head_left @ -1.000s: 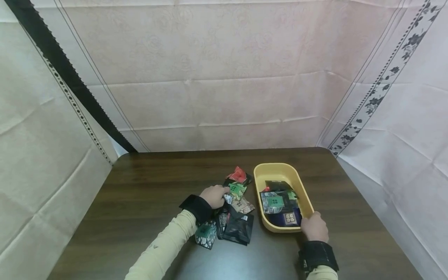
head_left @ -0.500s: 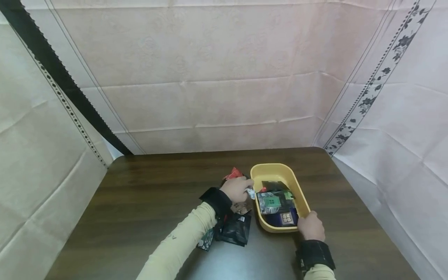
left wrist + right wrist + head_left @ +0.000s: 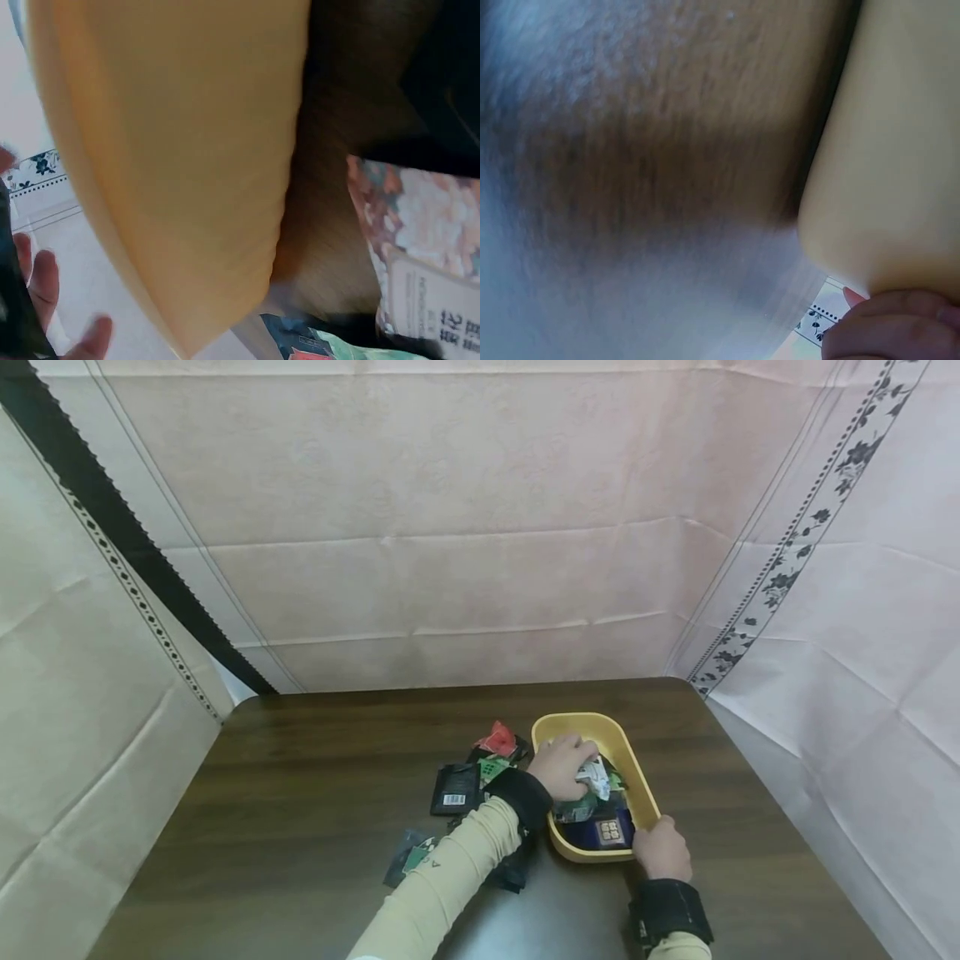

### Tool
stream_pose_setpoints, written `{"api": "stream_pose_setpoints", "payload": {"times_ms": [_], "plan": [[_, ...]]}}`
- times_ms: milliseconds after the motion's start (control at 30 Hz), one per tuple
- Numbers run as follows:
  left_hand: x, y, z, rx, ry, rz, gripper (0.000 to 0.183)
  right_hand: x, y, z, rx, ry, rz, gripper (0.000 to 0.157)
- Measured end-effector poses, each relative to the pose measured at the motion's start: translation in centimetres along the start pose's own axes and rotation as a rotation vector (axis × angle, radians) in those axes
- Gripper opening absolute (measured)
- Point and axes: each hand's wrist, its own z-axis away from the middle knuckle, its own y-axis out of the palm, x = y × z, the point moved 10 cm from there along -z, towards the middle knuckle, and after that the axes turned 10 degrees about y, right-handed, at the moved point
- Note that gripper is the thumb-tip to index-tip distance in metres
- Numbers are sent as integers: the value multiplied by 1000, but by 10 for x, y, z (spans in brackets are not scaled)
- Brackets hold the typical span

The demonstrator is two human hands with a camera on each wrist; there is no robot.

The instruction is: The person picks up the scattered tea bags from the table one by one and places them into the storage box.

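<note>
My left hand (image 3: 561,767) is over the yellow plastic bin (image 3: 632,757), pinching a small white-and-grey packet (image 3: 595,778) above the packets inside. In the left wrist view several fingertips (image 3: 45,286) show at the left edge beside a dark surface, past the bin's wall (image 3: 180,165). My right hand (image 3: 663,850) grips the bin's near right corner; its curled fingers (image 3: 900,326) show below the bin in the right wrist view. A dark blue packet (image 3: 600,832) lies in the bin's near end. The left hand partly hides the other packets there.
Left of the bin lie loose packets: a red one (image 3: 498,740), a green one (image 3: 492,767), a black one with a barcode (image 3: 456,789) and a dark green one (image 3: 411,858). A floral packet (image 3: 435,240) shows in the left wrist view. Pale cloth (image 3: 450,568) hangs behind the brown table (image 3: 300,827).
My left hand has picked the whitish packet from the pile and carried it right, over the bin. Packets in the pile have shifted left. The right hand stays on the bin's corner.
</note>
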Motion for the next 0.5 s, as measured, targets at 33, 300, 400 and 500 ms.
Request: {"api": "stream_pose_setpoints", "payload": {"times_ms": [33,300,400,500], "plan": [[-1,1,1,10,-3,15,54,0,1,1,0,-2,-1,45],[5,6,15,58,9,151,93,1,2,0,-12,-6,-7,42],[12,6,22,56,-5,178,93,0,1,-1,-13,-4,-8,41],[23,4,30,44,-8,176,94,-1,0,-1,-16,-5,-10,41]]}}
